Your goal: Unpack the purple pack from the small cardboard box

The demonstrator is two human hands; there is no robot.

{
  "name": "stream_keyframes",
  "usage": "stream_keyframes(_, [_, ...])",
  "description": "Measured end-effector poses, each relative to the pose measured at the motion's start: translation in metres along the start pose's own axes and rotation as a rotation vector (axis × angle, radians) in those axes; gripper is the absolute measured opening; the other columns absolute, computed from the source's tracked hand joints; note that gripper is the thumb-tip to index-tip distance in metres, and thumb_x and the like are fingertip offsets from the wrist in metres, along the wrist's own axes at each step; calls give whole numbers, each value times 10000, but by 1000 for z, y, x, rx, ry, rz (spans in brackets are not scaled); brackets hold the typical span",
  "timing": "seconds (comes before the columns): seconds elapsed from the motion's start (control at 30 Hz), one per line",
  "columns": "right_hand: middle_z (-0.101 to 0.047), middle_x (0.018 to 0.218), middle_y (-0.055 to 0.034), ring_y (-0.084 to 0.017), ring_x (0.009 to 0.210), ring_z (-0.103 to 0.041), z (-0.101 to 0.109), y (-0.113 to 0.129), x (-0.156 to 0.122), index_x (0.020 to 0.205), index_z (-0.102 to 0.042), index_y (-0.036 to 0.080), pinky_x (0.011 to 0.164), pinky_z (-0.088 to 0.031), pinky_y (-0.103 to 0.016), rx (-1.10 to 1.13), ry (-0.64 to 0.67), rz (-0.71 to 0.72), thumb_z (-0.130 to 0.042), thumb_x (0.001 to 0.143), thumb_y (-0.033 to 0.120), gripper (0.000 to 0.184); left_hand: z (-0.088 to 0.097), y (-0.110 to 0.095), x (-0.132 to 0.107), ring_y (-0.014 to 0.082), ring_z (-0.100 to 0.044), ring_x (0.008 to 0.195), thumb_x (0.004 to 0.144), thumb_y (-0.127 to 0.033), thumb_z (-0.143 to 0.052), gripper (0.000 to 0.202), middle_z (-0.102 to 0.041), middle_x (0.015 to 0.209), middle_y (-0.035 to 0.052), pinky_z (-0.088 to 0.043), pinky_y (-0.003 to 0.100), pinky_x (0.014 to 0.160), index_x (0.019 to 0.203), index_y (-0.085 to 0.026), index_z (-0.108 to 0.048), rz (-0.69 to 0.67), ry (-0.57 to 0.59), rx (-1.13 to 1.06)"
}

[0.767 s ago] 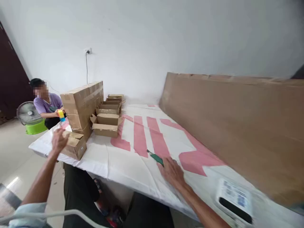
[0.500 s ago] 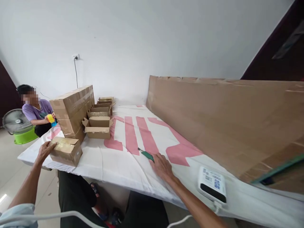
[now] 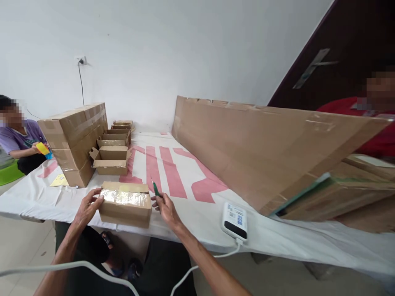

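A small cardboard box [image 3: 125,211] lies in front of me near the table's front edge, with shiny clear tape along its top. My left hand [image 3: 88,207] grips its left end, thumb on top. At the box's right end, my right hand [image 3: 166,209] is closed around a green-handled utility knife [image 3: 156,189], its thin blade pointing up and away from me. Just behind stand several open cardboard boxes [image 3: 110,169] in a row, flaps up. Left of them rises a stack of closed, taped boxes [image 3: 74,142].
A large cardboard sheet [image 3: 234,144] stands along the right of the cloth-covered table [image 3: 191,222]. A white device [image 3: 235,222] with a cable lies nearer me. One person [image 3: 23,137] sits at the left holding yellow tape; another, in red [image 3: 342,106], is at the right.
My left hand has brought the box rightward, in front of me, and its taped top has turned. My right hand has drawn close with the knife. The view has swung right, showing the person in red.
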State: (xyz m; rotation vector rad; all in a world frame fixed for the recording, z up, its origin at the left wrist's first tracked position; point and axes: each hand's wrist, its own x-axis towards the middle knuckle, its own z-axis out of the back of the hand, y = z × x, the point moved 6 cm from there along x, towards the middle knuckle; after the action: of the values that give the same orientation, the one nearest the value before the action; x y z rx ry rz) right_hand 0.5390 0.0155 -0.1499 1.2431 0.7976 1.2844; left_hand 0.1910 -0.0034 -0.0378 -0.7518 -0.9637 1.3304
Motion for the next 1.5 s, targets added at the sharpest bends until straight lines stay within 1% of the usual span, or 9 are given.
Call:
stream_keyframes(0.07, [-773,1034,-108,-249,870,-726,-11,14,-12,1086,-645,212,751,-571,-362,117,-33,34,-489,978,629,458,-3,-4,4,332,-691,1069,741,-755,-715,736,-748,1248,146,-578,386,797,1212,-190,-724,44,68,-57])
stream_keyframes(0.2, [-771,1107,-106,-290,1054,-701,-13,33,-24,1112,-667,226,922,-546,-415,241,-132,91,-569,973,561,376,2,-10,14,324,-664,1093,706,-694,-782,625,-755,1210,120,-553,365,808,1092,-203,-752,86,167,-119])
stream_keyframes(0.33, [-767,1068,-91,-294,1023,-693,-13,35,-22,1083,-658,238,906,-534,-416,253,-154,72,-566,967,553,348,2,-12,27,257,-647,952,691,-603,-818,480,-745,1044,67,-512,336,781,949,-208,-728,95,212,-149])
stream_keyframes(0.43, [-767,1063,-81,-281,1004,-691,-13,33,-19,1099,-653,241,892,-533,-402,261,-148,81,-571,968,548,343,-2,-10,34,226,-623,861,687,-573,-821,439,-718,926,39,-487,326,756,892,-203,-701,105,226,-154])
stream_keyframes(0.63, [-760,1132,-98,-297,1088,-684,-7,24,-16,1150,-653,229,921,-534,-415,268,-143,52,-610,952,561,389,-6,-11,30,224,-630,867,706,-563,-810,426,-724,921,40,-493,340,803,902,-200,-707,114,285,-182])
stream_keyframes(0.87, [-750,1169,-93,-278,1095,-675,-7,28,-19,1206,-637,230,947,-530,-408,256,-102,59,-566,981,553,400,-4,-20,22,239,-642,926,693,-514,-788,384,-739,1030,51,-501,338,808,924,-219,-704,112,295,-141])
stream_keyframes(1.07, [-750,1172,-106,-296,1112,-677,-5,24,-16,1190,-640,223,970,-532,-441,220,-127,44,-581,951,552,411,-9,-14,31,223,-651,827,692,-566,-781,402,-733,872,40,-492,329,757,865,-206,-731,120,238,-157])
stream_keyframes(1.3, [-755,1147,-102,-286,1082,-691,-3,23,-19,1190,-638,226,947,-549,-423,217,-115,48,-573,963,569,416,-10,-18,27,226,-657,870,656,-418,-769,297,-756,919,35,-495,337,785,868,-212,-758,149,268,-215])
stream_keyframes(1.5, [-759,1152,-104,-287,1081,-691,-3,26,-20,1196,-643,222,944,-549,-425,223,-114,56,-573,966,563,417,-13,-14,35,201,-632,771,600,-396,-768,272,-708,772,10,-482,325,748,786,-200,-736,185,222,-216])
